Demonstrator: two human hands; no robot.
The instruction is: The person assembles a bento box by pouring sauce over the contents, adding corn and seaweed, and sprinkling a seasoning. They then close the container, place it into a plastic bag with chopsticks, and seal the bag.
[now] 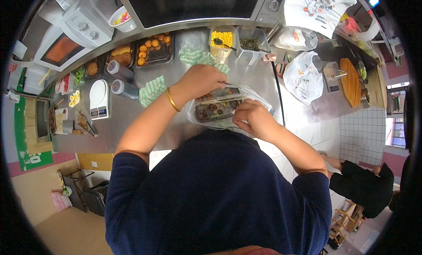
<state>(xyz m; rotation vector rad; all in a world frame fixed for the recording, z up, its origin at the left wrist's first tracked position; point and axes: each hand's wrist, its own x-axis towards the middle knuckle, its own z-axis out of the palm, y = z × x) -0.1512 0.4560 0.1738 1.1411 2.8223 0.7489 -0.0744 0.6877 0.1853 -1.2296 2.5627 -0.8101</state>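
Note:
In front of me on the steel counter, a translucent plastic bag [190,110] lies around clear-topped food containers. The nearer food container [214,110] holds dark, mixed food under its lid; another food container [216,94] sits just beyond it. My left hand [205,77] reaches over the far side, its fingertips pinched at the bag's edge beside a thin dark strip I cannot identify. With curled fingers my right hand [252,118] grips the bag at the near right, covering that end of the nearer container. A gold bangle [172,99] circles my left wrist.
Left stand a white kitchen scale [99,98], squeeze bottles [124,89] and a tray of fried balls [155,59]. Behind are green-checked cloths [194,55] and a corn tub [222,52]. A white carrier bag [303,77] and scissors [280,68] lie right. Another person [362,185] is at right.

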